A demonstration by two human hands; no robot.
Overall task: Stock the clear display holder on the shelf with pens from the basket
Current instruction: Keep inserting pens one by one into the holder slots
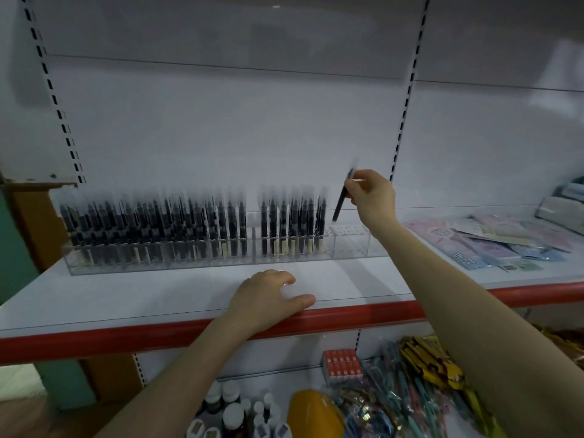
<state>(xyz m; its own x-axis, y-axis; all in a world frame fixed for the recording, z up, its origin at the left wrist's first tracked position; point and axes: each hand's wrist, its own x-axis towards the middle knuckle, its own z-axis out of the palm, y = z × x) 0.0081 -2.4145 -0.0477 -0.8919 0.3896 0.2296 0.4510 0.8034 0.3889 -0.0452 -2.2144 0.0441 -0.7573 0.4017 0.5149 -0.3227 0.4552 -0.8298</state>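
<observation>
**Head view: seating one pen [341,200] in the holder [350,251].** The right hand [369,194] pinches the dark pen between thumb and fingertips near its upper part, with the other fingers curled. The pen is tilted, its lower end pointing down and left. It hangs just above the rightmost section of the holder without touching it. That section holds no pens and shows a perforated top grid [349,230]. The sections to its left are packed with upright stocked pens [189,229], apart from one narrow gap [252,238] near the middle. The left hand [268,298] holds nothing. It lies palm down on the shelf [158,295] with fingers relaxed and slightly bent and the thumb by the red edge [347,314], apart from the holder. The basket cannot be made out in this view.

**Judgement.** The task looks far along, and the step in hand is the insertion. To do it well:
- Bring the pen upright before lowering it, since a tilted tip is likely to skid across the grid.
- Aim the lower end at a hole nearest the filled row, so that later pens need not be reached over.
- Lower slowly and let go only once the pen stands on its own.
- Keep the wrist clear of the neighbouring pens, which stand close by.
- The light holder may slide, so the free left hand could steady its front wall.
</observation>
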